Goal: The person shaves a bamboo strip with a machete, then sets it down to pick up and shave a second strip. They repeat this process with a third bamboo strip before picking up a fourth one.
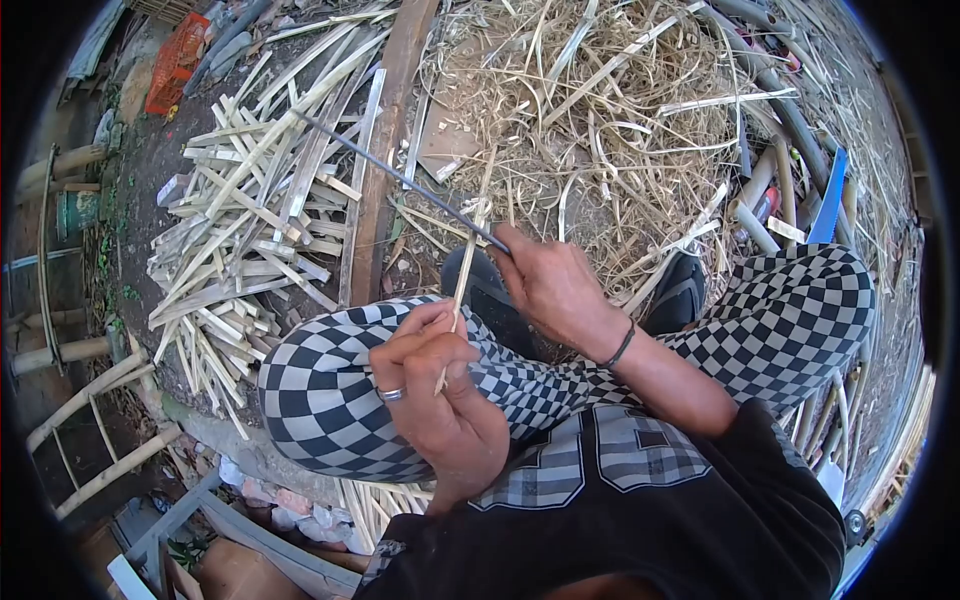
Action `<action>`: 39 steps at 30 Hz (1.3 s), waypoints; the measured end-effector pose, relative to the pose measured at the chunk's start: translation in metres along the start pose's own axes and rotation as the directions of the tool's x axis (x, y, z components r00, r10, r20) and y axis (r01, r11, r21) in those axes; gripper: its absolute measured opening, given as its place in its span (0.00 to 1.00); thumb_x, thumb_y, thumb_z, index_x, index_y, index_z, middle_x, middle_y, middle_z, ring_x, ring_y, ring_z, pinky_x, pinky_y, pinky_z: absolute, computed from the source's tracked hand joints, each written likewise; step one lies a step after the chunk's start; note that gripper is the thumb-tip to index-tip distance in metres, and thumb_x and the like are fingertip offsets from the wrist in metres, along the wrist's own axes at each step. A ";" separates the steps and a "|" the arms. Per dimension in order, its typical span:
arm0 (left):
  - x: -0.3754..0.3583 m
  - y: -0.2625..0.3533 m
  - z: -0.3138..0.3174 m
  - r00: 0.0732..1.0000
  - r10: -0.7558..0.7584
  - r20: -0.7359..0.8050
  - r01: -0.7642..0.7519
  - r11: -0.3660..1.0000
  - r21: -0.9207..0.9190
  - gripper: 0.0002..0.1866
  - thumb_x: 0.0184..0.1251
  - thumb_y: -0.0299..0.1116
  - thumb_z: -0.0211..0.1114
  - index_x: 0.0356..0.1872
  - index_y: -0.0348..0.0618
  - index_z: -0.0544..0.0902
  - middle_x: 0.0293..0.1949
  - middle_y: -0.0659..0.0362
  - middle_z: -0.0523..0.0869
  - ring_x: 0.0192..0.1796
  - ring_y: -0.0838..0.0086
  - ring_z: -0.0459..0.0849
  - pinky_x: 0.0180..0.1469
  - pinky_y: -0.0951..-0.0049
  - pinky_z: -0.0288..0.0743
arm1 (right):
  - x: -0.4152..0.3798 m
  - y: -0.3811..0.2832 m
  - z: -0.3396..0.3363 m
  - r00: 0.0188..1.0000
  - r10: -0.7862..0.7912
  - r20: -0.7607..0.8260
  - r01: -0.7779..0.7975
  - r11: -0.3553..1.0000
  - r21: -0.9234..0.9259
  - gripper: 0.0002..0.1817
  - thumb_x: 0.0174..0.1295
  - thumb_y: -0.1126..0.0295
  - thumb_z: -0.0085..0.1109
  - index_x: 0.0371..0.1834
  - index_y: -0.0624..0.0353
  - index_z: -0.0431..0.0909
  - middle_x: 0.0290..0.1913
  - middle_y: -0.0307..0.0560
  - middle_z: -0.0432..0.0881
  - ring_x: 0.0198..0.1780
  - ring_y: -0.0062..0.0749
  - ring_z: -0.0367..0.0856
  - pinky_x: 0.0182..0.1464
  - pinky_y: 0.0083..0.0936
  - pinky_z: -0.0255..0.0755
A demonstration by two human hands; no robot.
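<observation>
A thin bamboo strip (464, 270) slants up from my left hand (436, 400), whose fingers are wrapped round its lower part. A ring shows on one of that hand's fingers. My right hand (552, 285) is closed round the near end of a long, dark, narrow blade (400, 180), which points up and to the left. The blade crosses the strip just left of my right hand, and a pale curl of shaving (481, 212) sits at the crossing. Any handle inside my right fist is hidden.
Cut bamboo sticks (240, 230) lie piled at the left beside a wooden plank (392, 130). Tangled shavings (600, 130) cover the ground ahead. At the right are a blue saw blade (828, 200) and poles (790, 110). An orange crate (178, 62) stands at the upper left.
</observation>
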State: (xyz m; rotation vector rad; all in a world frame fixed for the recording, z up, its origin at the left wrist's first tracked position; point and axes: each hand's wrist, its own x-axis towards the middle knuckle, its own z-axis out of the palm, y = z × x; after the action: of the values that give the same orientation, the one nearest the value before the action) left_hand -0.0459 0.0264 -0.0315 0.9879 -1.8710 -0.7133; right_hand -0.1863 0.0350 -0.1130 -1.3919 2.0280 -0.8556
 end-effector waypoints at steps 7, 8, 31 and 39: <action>0.001 -0.003 -0.006 0.997 -0.043 -0.061 0.044 0.999 0.016 0.12 0.80 0.27 0.49 0.36 0.29 0.74 0.41 0.47 0.72 0.46 0.55 0.81 0.47 0.63 0.83 | 0.016 0.012 0.012 0.999 0.048 0.004 -0.048 0.999 -0.002 0.09 0.73 0.64 0.51 0.47 0.57 0.74 0.21 0.60 0.79 0.26 0.62 0.81 0.30 0.54 0.74; 0.002 -0.004 -0.004 0.999 -0.019 -0.046 0.020 1.000 0.015 0.12 0.80 0.27 0.49 0.36 0.29 0.74 0.40 0.47 0.71 0.47 0.55 0.80 0.47 0.63 0.83 | 0.018 0.009 0.008 0.999 0.050 0.018 -0.050 0.998 -0.037 0.09 0.73 0.64 0.51 0.46 0.57 0.74 0.21 0.60 0.79 0.27 0.62 0.81 0.31 0.54 0.74; -0.006 -0.008 -0.010 0.995 -0.083 -0.051 0.080 0.995 -0.055 0.10 0.79 0.25 0.47 0.39 0.28 0.74 0.43 0.47 0.70 0.49 0.56 0.80 0.50 0.66 0.82 | 0.050 0.098 0.074 0.978 0.206 -0.025 -0.205 0.940 -0.274 0.12 0.75 0.62 0.47 0.52 0.56 0.73 0.24 0.59 0.83 0.28 0.57 0.85 0.33 0.54 0.77; -0.004 -0.010 -0.008 0.999 -0.043 -0.028 0.043 0.999 -0.016 0.11 0.80 0.27 0.47 0.38 0.30 0.74 0.42 0.47 0.71 0.49 0.56 0.80 0.51 0.64 0.80 | 0.033 0.076 0.051 0.977 0.213 -0.014 -0.211 0.959 -0.189 0.12 0.74 0.61 0.49 0.50 0.57 0.74 0.26 0.63 0.82 0.31 0.65 0.83 0.36 0.58 0.75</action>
State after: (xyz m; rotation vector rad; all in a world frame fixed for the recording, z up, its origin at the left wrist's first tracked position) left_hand -0.0348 0.0240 -0.0372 1.0260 -1.8219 -0.7345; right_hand -0.2065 0.0139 -0.2062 -1.2415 2.2531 -0.5767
